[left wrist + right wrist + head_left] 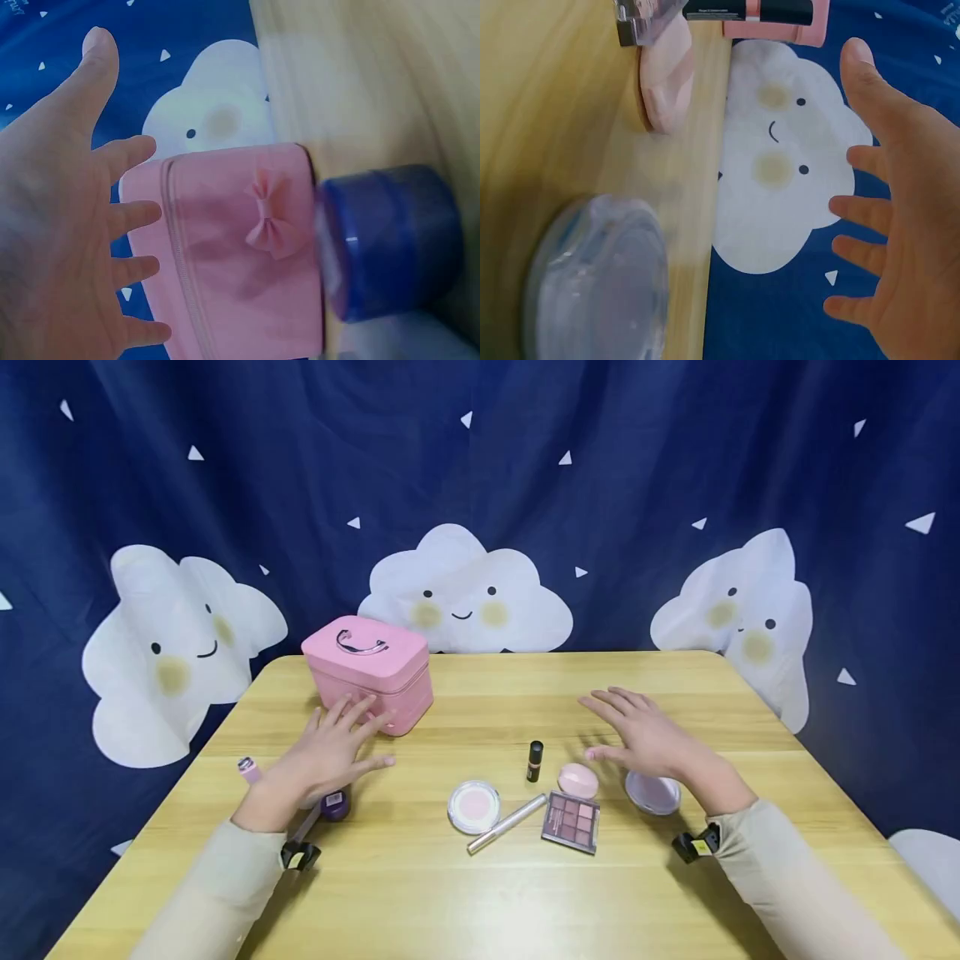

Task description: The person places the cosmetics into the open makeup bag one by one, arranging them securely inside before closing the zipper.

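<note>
Standing left of centre in the head view, near the far edge of the surface [495, 906], the pink case [371, 675] is what my left grip [318, 764] is nearest to. I judge this a moment between steps, with nothing picked up. Taking the case would call for curling my fingers about its body, or rising to the handle [363, 652] on top.

The case sits upright and closed, its long axis slanting from upper left to lower right of the frame, its front turned toward the lower left. In the left wrist view that front shows a bow [274, 217] and a zip [181, 255] running nearly up and down.

My left grip is released, fingers spread before that front; whether a fingertip touches, I cannot tell. A purple jar [335, 807] lies near its wrist.

My right grip [647, 735], right of centre, is released too, nearest a clear round case [656, 795]. Between my two grips are a pink oval piece [578, 781], a palette [570, 823], a standing black lipstick [534, 762], a silver tube [507, 825] and a round compact [474, 807].
</note>
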Action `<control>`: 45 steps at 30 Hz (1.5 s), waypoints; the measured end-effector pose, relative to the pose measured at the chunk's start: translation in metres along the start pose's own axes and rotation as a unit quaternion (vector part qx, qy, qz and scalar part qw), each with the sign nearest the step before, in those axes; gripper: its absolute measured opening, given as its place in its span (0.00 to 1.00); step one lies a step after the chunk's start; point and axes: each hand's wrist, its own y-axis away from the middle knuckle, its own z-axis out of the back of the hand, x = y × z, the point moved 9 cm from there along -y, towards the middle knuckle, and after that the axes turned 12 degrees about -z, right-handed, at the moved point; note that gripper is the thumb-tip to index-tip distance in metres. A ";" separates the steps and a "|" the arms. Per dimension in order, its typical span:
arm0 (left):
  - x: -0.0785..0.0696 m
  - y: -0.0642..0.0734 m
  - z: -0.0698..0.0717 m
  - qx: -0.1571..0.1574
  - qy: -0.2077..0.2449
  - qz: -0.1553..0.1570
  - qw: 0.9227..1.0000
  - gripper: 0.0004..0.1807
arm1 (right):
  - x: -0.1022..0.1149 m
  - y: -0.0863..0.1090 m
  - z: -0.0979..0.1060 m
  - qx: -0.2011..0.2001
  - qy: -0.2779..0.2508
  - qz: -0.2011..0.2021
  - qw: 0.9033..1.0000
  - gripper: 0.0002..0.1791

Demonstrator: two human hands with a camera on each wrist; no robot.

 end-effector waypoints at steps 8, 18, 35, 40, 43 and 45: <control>-0.006 -0.017 0.021 -0.027 -0.026 -0.034 0.999 0.45 | 0.005 -0.023 0.014 -0.016 -0.001 0.032 0.999 0.43; -0.006 -0.028 0.059 -0.102 -0.051 -0.052 0.992 0.37 | 0.038 -0.064 0.025 -0.025 -0.019 0.058 0.998 0.42; 0.019 -0.061 0.058 -0.110 -0.057 0.035 0.992 0.31 | 0.079 -0.112 0.008 -0.005 -0.018 0.094 0.995 0.42; 0.024 -0.065 0.051 -0.106 -0.057 0.066 0.991 0.30 | 0.088 -0.123 0.006 -0.002 -0.027 0.103 0.994 0.42; 0.024 -0.067 0.049 -0.106 -0.054 0.081 0.990 0.31 | 0.091 -0.129 0.005 0.003 -0.025 0.102 0.995 0.42; 0.024 -0.068 0.049 -0.114 -0.052 0.090 0.988 0.30 | 0.093 -0.133 0.004 0.006 -0.021 0.102 0.995 0.42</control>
